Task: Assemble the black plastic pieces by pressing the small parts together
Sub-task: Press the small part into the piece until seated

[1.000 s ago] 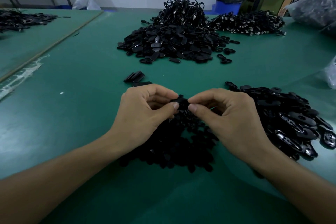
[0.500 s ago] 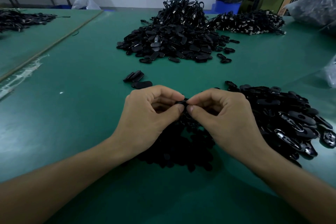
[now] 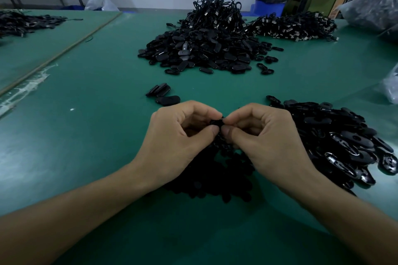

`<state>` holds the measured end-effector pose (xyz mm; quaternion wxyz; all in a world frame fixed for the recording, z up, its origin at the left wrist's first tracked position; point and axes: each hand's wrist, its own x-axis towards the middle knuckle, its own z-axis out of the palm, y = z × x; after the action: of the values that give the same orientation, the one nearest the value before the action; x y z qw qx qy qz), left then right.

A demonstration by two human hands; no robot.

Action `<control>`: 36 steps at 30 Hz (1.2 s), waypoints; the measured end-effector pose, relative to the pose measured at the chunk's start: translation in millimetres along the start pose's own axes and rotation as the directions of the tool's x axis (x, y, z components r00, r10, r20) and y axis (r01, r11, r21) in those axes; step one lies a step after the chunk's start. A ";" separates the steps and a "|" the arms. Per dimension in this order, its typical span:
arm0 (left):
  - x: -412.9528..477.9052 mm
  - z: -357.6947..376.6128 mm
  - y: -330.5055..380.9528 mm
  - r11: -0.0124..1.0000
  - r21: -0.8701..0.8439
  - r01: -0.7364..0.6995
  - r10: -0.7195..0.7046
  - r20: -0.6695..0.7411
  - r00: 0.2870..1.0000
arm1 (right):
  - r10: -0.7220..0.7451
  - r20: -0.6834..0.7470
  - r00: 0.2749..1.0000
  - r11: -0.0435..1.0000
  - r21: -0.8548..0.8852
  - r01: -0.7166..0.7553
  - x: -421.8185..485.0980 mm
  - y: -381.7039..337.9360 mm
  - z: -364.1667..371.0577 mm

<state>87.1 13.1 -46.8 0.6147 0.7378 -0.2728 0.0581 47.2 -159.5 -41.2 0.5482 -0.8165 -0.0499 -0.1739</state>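
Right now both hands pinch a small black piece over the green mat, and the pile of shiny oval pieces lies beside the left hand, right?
No: the head view shows the pile of shiny oval pieces beside the right hand, not the left hand. Both hands do pinch a small black piece over the green mat.

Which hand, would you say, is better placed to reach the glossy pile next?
Probably right: the right hand is beside the glossy pile; the left hand, also pinching the black piece, is farther.

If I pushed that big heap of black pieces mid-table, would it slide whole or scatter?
Probably scatter: the heap is loose pieces, strays lying round its edge. Glossy pieces likely slide on the green table. Its top cords may tangle and drag.
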 end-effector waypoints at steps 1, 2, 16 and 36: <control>-0.5 0.1 0.3 1.000 0.019 -0.009 0.009 0.001 1.000 | -0.002 -0.004 1.000 1.000 -0.019 0.002 -0.4 0.1 0.7; -1.2 0.2 0.8 0.999 0.043 -0.020 0.020 -0.001 1.000 | -0.006 -0.008 1.000 0.999 -0.035 0.006 -0.7 0.2 1.5; 2.1 -6.9 -2.5 0.969 0.239 -0.064 0.068 -0.008 0.998 | -0.168 0.086 0.982 0.965 -0.189 0.181 -8.5 -3.2 6.8; 5.7 -4.3 -4.0 0.992 0.091 0.086 -0.088 0.023 0.996 | -0.122 0.010 0.992 0.974 -0.191 0.122 -5.8 -8.3 5.4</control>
<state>94.9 15.6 -46.9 0.5788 0.7768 -0.2459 0.0334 40.8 -150.6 -37.8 0.4554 -0.8608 -0.0823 -0.2118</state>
